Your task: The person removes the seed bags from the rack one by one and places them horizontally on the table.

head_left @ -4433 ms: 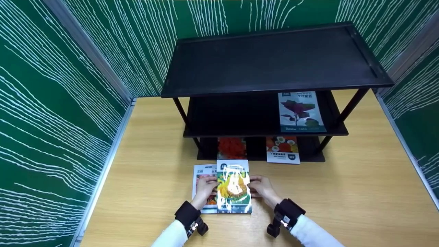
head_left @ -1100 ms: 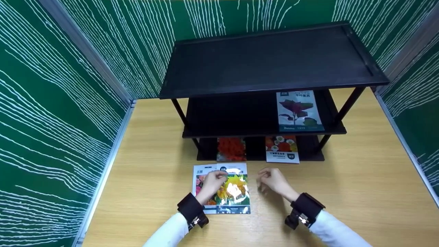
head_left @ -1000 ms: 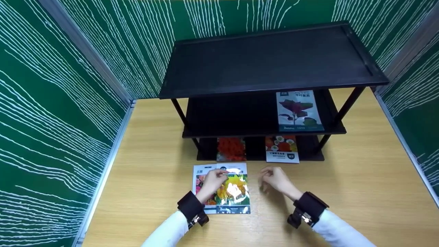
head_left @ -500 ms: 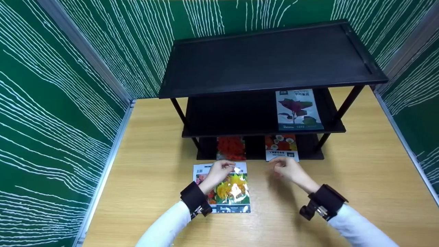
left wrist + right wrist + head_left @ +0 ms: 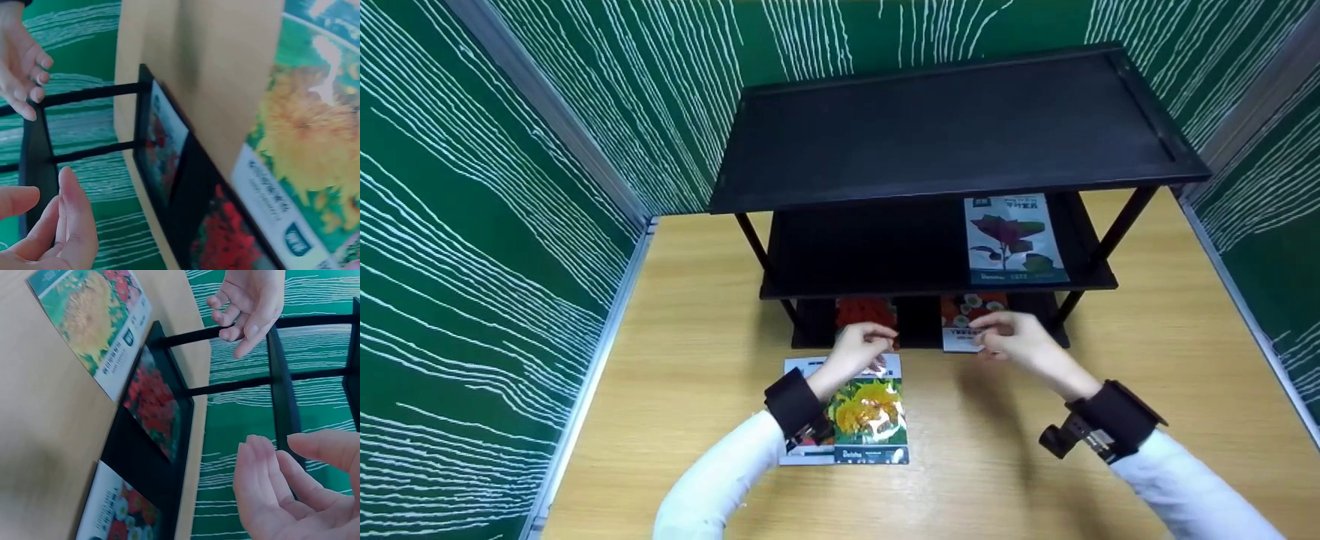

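Note:
My left hand (image 5: 851,357) hovers empty over the upper part of a yellow-flower seed packet (image 5: 870,420), fingers loosely bent. That packet lies on the table, overlapping a second packet (image 5: 810,452) with pink and red flowers. My right hand (image 5: 1027,349), also empty, is raised in front of a seed packet with orange and white flowers (image 5: 960,339) on the bottom shelf and partly hides it. In the right wrist view, thumb and fingers of the right hand (image 5: 298,495) stand apart with nothing between them. A red-flower packet (image 5: 152,402) lies on the bottom shelf too.
A black three-tier rack (image 5: 960,135) stands at the back of the wooden table (image 5: 697,337). On its middle shelf lies a purple-leaf seed packet (image 5: 1012,240). Green walls with white lines (image 5: 472,225) enclose the table on the left, back and right.
Both hands have let go of the yellow-flower packet, which now lies flat beside and over the pink-flower one. Both have since moved forward toward the rack, the right hand also rightward.

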`<state>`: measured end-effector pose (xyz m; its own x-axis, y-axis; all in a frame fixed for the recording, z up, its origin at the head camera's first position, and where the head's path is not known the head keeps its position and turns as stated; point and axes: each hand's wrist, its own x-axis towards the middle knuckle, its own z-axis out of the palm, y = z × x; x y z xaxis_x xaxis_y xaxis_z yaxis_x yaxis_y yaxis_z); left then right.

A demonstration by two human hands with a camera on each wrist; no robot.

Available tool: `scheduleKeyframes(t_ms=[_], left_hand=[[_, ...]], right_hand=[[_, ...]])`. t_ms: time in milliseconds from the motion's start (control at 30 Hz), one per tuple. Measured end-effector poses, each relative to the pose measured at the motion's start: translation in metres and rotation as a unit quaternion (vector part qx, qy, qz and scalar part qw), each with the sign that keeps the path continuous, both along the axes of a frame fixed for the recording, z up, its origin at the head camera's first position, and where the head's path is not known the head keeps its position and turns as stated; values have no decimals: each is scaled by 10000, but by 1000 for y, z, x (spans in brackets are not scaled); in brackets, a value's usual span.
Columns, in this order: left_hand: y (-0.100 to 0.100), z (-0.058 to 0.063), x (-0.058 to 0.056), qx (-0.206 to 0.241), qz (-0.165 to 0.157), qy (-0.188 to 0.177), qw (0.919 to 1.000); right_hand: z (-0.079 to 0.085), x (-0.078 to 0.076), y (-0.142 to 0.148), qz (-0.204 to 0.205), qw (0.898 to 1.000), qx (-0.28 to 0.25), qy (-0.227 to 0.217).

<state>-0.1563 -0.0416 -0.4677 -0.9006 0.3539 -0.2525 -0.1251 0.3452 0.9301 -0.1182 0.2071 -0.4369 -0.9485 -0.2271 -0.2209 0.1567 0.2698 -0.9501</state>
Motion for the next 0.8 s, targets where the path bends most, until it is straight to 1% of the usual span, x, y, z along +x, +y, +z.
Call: scheduleKeyframes(t_ms=[200, 300, 467, 633, 800], left_hand=[[17, 19, -7, 127, -69, -76, 9999], [26, 26, -11, 172, -108, -19, 9998], [41, 37, -19, 327, -241, 82, 9991], [49, 51, -27, 501, -286, 87, 9983], [55, 64, -34, 432, -312, 213, 9984]], right_hand=[[12, -5, 6, -31, 9995, 289, 123], [17, -8, 8, -29, 9993, 350, 137], [25, -12, 15, -98, 9995, 257, 173], [34, -16, 24, -200, 9994, 207, 166], [42, -19, 33, -453, 9985, 186, 245]])
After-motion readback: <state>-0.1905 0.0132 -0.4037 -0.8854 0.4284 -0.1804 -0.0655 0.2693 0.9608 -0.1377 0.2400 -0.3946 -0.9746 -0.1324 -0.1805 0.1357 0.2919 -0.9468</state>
